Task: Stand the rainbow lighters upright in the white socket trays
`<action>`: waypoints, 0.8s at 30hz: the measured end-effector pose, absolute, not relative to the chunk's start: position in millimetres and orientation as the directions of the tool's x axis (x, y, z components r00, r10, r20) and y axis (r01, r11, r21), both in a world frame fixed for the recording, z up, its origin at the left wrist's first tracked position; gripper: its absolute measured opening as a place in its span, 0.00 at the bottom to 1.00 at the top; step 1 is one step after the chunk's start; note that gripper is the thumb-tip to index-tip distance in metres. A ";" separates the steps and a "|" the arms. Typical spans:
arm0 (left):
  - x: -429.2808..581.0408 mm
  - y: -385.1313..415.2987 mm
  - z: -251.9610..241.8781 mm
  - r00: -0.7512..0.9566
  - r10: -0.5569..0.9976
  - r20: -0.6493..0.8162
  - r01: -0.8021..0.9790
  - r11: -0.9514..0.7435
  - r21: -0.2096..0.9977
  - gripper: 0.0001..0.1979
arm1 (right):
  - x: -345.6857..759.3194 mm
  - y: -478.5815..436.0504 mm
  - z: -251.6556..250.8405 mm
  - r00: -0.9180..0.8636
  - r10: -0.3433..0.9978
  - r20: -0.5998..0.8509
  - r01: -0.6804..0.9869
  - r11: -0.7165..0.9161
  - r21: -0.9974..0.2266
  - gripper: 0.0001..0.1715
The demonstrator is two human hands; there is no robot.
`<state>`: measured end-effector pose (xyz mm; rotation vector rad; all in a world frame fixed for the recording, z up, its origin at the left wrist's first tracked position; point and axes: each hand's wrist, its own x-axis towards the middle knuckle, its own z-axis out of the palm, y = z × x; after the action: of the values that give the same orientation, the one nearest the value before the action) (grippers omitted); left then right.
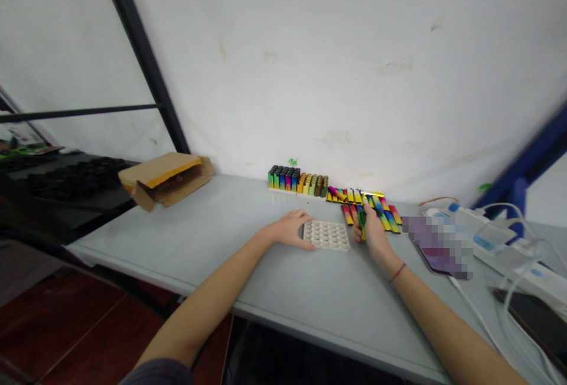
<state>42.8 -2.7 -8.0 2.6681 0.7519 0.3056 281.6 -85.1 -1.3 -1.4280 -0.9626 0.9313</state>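
Note:
My left hand [293, 229] grips the left end of a white tray [326, 235] with rows of round hollows, thumb along the near side and fingers at the far side. No tubes show in its hollows. To the right of the tray, my right hand [371, 232] is closed around a small shiny green-and-yellow tube [362, 224]; the fingers partly cover it. Just beyond that hand lie many loose metallic tubes [392, 221] in yellow, red, blue and green. Against the wall, black-topped coloured tubes [283, 178] stand upright in rows, with gold and dark ones [312, 185] beside them.
An open cardboard box [166, 175] lies at the left of the grey table [212, 237]. On the right are a phone [436, 249] with a blurred screen, a power strip [509, 249] with white cables, and a dark phone [535, 320]. A white wall backs the table.

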 end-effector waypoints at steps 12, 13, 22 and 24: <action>41.1 -0.6 -10.4 0.837 0.531 0.131 0.441 -0.797 0.413 0.41 | 280.7 -84.1 -3.7 0.385 0.905 -0.182 -0.275 -0.076 -0.959 0.26; 41.2 -0.7 -10.4 0.838 0.530 0.131 0.440 -0.797 0.414 0.41 | 279.6 -84.5 -3.0 0.402 0.895 -0.192 -0.291 -0.073 -0.954 0.25; 42.1 0.3 -12.4 0.827 0.550 0.113 0.463 -0.781 0.419 0.44 | 280.2 -83.8 -5.5 0.390 0.907 -0.159 -0.272 -0.051 -0.961 0.28; 42.2 0.3 -12.9 0.826 0.552 0.114 0.463 -0.779 0.422 0.45 | 281.7 -82.9 -7.2 0.387 0.913 -0.128 -0.244 -0.033 -0.969 0.28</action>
<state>42.2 0.3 -12.9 2.6283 0.7615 0.3263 281.7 -82.9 -7.2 -1.2613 -0.6976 1.0614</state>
